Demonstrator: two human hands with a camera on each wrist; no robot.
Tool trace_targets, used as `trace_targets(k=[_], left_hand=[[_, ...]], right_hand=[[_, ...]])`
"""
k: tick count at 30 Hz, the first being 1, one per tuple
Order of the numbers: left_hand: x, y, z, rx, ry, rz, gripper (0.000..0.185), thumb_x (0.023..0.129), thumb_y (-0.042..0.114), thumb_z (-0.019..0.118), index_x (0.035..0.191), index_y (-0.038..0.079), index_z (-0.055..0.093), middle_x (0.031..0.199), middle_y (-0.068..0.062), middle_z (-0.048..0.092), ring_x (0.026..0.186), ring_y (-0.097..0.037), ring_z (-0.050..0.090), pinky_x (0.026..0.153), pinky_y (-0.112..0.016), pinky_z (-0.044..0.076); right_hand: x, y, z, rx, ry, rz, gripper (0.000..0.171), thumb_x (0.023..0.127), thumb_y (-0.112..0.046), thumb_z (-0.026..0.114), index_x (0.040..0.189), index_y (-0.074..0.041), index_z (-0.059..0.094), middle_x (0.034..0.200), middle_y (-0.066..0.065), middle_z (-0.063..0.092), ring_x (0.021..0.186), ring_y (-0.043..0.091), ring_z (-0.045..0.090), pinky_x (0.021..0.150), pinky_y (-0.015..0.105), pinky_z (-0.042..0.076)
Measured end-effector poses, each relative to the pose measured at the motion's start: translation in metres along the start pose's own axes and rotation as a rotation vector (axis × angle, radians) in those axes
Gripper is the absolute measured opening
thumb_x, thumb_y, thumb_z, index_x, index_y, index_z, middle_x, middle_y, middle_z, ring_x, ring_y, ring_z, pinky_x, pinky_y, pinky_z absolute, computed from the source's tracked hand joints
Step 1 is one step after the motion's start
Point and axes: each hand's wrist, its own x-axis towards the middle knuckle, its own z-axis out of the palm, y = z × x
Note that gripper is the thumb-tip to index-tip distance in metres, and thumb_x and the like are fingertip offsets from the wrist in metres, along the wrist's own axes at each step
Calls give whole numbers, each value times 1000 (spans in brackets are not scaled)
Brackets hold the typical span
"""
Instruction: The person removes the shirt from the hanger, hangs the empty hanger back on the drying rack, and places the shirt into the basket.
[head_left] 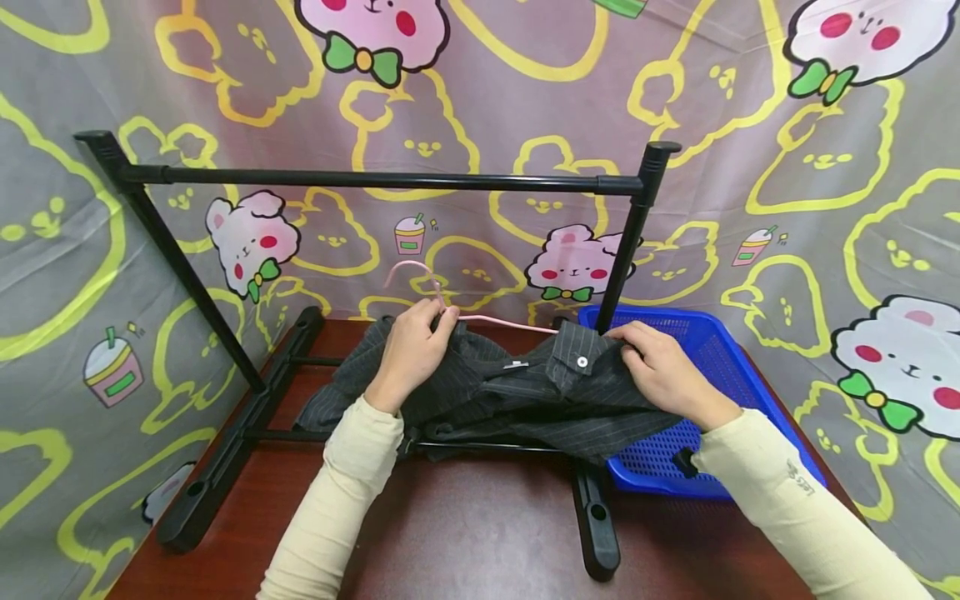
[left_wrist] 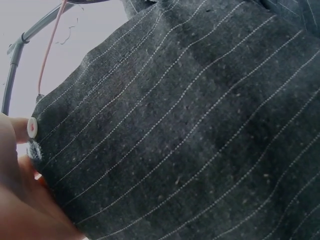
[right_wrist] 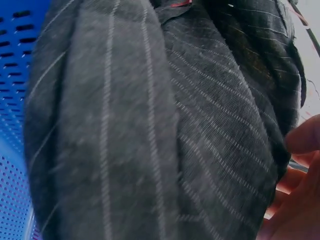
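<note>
A dark pinstriped shirt (head_left: 517, 392) lies bunched on the brown table, under a black clothes rack. A pink wire hanger (head_left: 420, 275) sticks up from its collar. My left hand (head_left: 412, 346) grips the hanger's neck together with the collar cloth. My right hand (head_left: 656, 367) grips the shirt's right shoulder over the blue basket. The left wrist view is filled with the striped cloth (left_wrist: 190, 130), a white button (left_wrist: 32, 127) by my fingers. In the right wrist view the folded cloth (right_wrist: 150, 130) hangs in front of the blue basket (right_wrist: 20, 60).
The black rack's top bar (head_left: 375, 179) crosses above the shirt, its feet (head_left: 592, 517) resting on the table (head_left: 465, 533). A blue perforated basket (head_left: 697, 350) stands at the right. A cartoon-printed curtain hangs all around.
</note>
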Motion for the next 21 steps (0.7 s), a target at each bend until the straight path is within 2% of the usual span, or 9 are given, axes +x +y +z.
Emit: trace_targets(k=[4, 8, 12, 17, 21], left_hand=[[0, 2, 1, 1, 0, 14, 30, 98, 31, 50, 78, 10, 55, 71, -4, 45, 63, -20, 45, 57, -33, 35], [0, 4, 1, 2, 5, 20, 30, 98, 31, 50, 77, 10, 56, 70, -4, 45, 62, -20, 45, 57, -33, 34], [1, 6, 2, 2, -1, 15, 29, 98, 31, 50, 78, 11, 56, 70, -3, 45, 63, -20, 45, 57, -33, 35], [1, 8, 2, 5, -5, 12, 30, 98, 30, 50, 76, 11, 55, 70, -3, 44, 62, -19, 45, 56, -33, 34], [1, 9, 2, 0, 1, 17, 30, 98, 30, 50, 75, 11, 54, 69, -3, 43, 62, -19, 44, 56, -33, 34]], right_hand=[[4, -4, 1, 7, -25, 23, 27, 96, -3, 41, 112, -3, 63, 108, 11, 62, 104, 29, 57, 87, 48, 42], [9, -11, 2, -15, -54, 30, 29, 101, -21, 44, 117, -5, 62, 113, 12, 62, 107, 30, 56, 90, 49, 41], [14, -19, 3, -35, -114, 49, 39, 99, -34, 48, 126, -8, 57, 121, 13, 59, 113, 31, 53, 94, 52, 39], [17, -26, 5, -82, -139, -3, 44, 95, -34, 56, 131, -10, 54, 123, 13, 58, 113, 32, 54, 94, 51, 40], [18, -26, 7, -97, -124, -44, 39, 94, -30, 59, 127, -10, 57, 118, 12, 60, 108, 31, 57, 91, 50, 42]])
